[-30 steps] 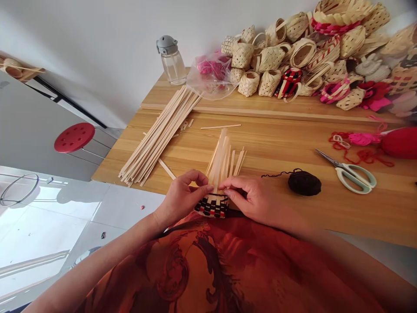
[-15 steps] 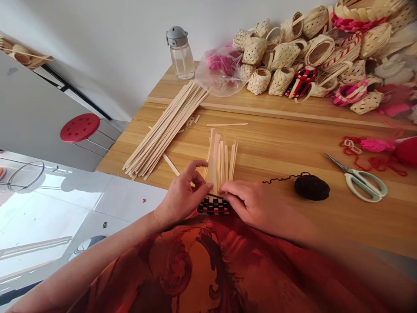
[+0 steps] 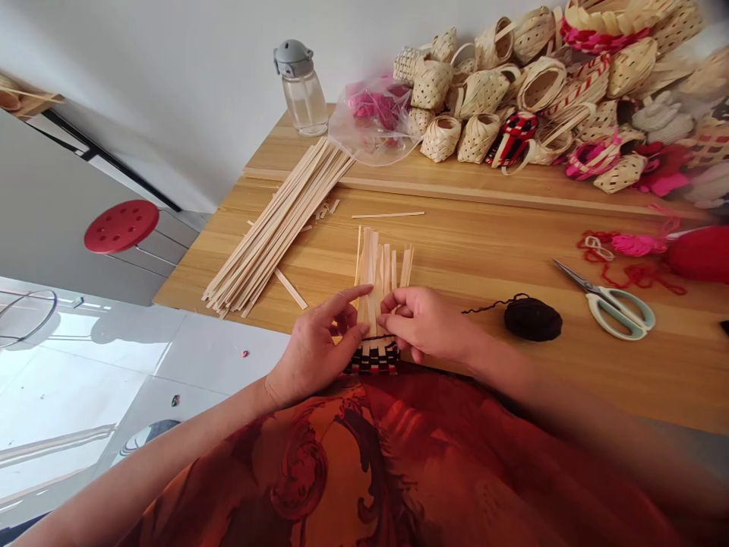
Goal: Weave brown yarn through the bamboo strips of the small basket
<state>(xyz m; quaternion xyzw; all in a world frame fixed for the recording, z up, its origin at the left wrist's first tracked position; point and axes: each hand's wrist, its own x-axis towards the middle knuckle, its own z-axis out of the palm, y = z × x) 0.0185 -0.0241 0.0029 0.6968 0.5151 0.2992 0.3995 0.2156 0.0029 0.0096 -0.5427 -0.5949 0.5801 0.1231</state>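
Observation:
A small woven piece [image 3: 373, 358] with a black and red checked base lies against the table's front edge, its pale upright strips [image 3: 387, 266] pointing away from me. My left hand [image 3: 327, 334] is at its left side, thumb on the lower strips and index finger stretched across them. From the right, my right hand [image 3: 418, 319] pinches at the strips just above the black rows. A strand of black yarn crosses the strips under the fingertips. The black yarn ball [image 3: 532, 318] sits to the right, its loose end trailing toward my right hand.
Scissors [image 3: 618, 308] and red yarn [image 3: 698, 254] lie at the right. A bundle of wooden strips [image 3: 285, 228] is at the left, with a bottle [image 3: 301, 91] and a plastic bag [image 3: 373, 121] behind. Woven baskets [image 3: 484, 91] fill the back right. A red stool [image 3: 121, 226] stands beyond the table.
My right hand has lifted slightly up the strips, its fingers now curled at their lower part. The whole view has shifted a little, moving the table items left.

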